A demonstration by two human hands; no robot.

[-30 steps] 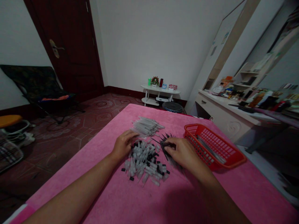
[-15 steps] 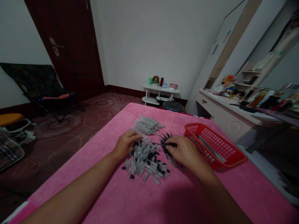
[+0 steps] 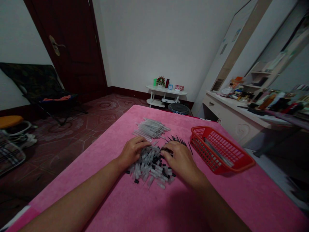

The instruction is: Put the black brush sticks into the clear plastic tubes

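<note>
My left hand (image 3: 134, 150) is closed, thumb and fingers pinching a thin pale pen barrel over the pile's far edge. My right hand (image 3: 180, 159) is closed too, its fingertips together near the barrel's right end; what they pinch is too small and dark to make out. Between and below both hands lies a heap of translucent pen caps (image 3: 145, 170), mixed with small black pieces. Beyond my left hand is a stack of whitish pen barrels (image 3: 152, 128). Thin, dark pointed pen parts (image 3: 180, 140) lie behind my right hand, which partly hides them.
A red plastic basket (image 3: 223, 143) with a few long, thin pieces inside stands to the right on the pink tablecloth (image 3: 116, 203). A dressing table (image 3: 231, 112) crowded with bottles is at the right. A folding chair (image 3: 36, 83) stands on the far left, a low white shelf (image 3: 166, 90) by the wall.
My right hand has moved left from the dark pointed parts to the edge of the cap pile, close to my left hand. My left hand has shifted only slightly to the right.
</note>
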